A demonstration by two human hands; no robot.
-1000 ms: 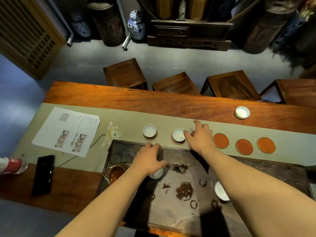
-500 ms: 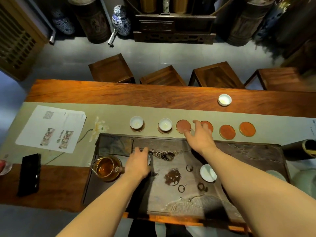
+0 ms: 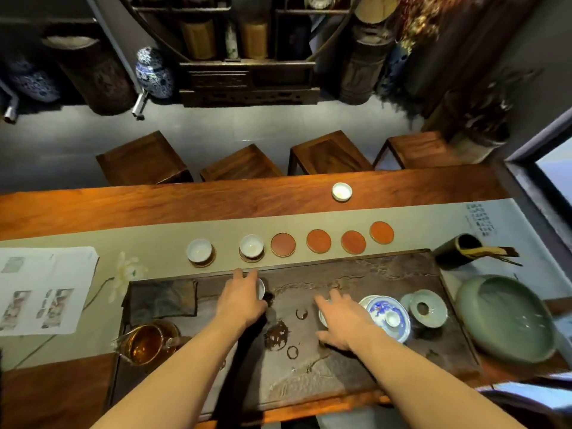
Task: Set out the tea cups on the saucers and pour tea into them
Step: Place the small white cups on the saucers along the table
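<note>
Two white tea cups (image 3: 200, 251) (image 3: 251, 246) stand on the two leftmost saucers in the row on the runner. Four red-brown saucers (image 3: 283, 244) (image 3: 318, 240) (image 3: 353, 242) (image 3: 381, 232) lie bare to their right. My left hand (image 3: 241, 301) grips a white cup (image 3: 261, 287) at the far edge of the dark tea tray (image 3: 387, 274). My right hand (image 3: 343, 320) is down over another white cup (image 3: 321, 317) on the tray, fingers and thumb either side of it. A glass pitcher of amber tea (image 3: 148, 343) sits at the tray's near left corner.
A blue-and-white lidded bowl (image 3: 388, 317), a celadon strainer (image 3: 428, 308) and loose tea leaves (image 3: 277, 334) are on the tray. A green basin (image 3: 507, 317) and a dark tool holder (image 3: 458, 252) stand at right. One more cup (image 3: 341, 191) sits on the far wood. Papers (image 3: 43, 289) lie left.
My right hand has drawn back from the saucer row down to a cup on the tray. My left hand has shifted toward the tray's far edge, still on its cup. The view panned right.
</note>
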